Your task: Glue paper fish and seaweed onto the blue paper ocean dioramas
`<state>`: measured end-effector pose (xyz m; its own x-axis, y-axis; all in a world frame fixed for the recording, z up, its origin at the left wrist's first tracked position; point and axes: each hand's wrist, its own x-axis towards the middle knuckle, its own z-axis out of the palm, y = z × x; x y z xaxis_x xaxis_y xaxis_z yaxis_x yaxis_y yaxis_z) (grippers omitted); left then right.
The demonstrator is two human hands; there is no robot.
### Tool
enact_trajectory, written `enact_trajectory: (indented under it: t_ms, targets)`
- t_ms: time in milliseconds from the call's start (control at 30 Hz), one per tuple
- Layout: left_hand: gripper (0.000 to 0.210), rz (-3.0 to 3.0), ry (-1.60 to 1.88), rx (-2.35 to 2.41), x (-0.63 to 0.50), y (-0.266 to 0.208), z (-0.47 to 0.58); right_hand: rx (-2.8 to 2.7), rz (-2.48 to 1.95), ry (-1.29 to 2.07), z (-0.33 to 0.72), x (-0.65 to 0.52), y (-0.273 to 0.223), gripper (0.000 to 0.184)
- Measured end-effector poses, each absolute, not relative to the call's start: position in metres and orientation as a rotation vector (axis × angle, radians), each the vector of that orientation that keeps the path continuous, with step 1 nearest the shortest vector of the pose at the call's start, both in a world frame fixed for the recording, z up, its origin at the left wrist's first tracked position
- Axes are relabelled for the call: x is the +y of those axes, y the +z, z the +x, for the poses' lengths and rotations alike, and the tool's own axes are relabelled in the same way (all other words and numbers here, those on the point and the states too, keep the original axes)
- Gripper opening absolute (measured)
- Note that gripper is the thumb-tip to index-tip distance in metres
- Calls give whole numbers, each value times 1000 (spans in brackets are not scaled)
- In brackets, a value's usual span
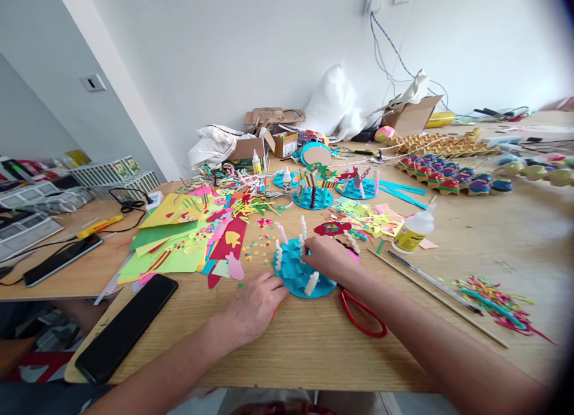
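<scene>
A round blue base (293, 265) with a wavy, lumpy surface lies on the table in front of me. Several white, twisted pipe-cleaner pieces (278, 256) stand up from it, and one leans near the front edge. My left hand (260, 304) has its curled fingers at the near-left rim of the base; a bit of orange shows beneath them. Reaching over the right side, my right hand (329, 256) pinches one white pipe-cleaner stalk (302, 246); its fingertips partly hide the stalk. Red-handled scissors (363, 313) lie under my right forearm, their blades hidden.
Coloured paper sheets (170, 247) and cut-outs spread to the left, beside a black phone (128, 325). Decorated blue bases (313, 197) stand behind. On the right are a glue bottle (415, 229), a pen (433, 280), a wooden stick (442, 298) and paper shreds (497, 304).
</scene>
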<state>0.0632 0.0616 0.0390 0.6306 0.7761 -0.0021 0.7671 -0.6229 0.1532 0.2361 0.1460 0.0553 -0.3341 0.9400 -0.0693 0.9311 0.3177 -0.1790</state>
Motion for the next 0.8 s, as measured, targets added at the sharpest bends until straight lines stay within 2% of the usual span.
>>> enact_trajectory:
  t_ms: [800]
  targets:
    - [31, 2727, 53, 1345, 60, 31, 67, -2592, -1806, 172, 233, 143, 53, 25]
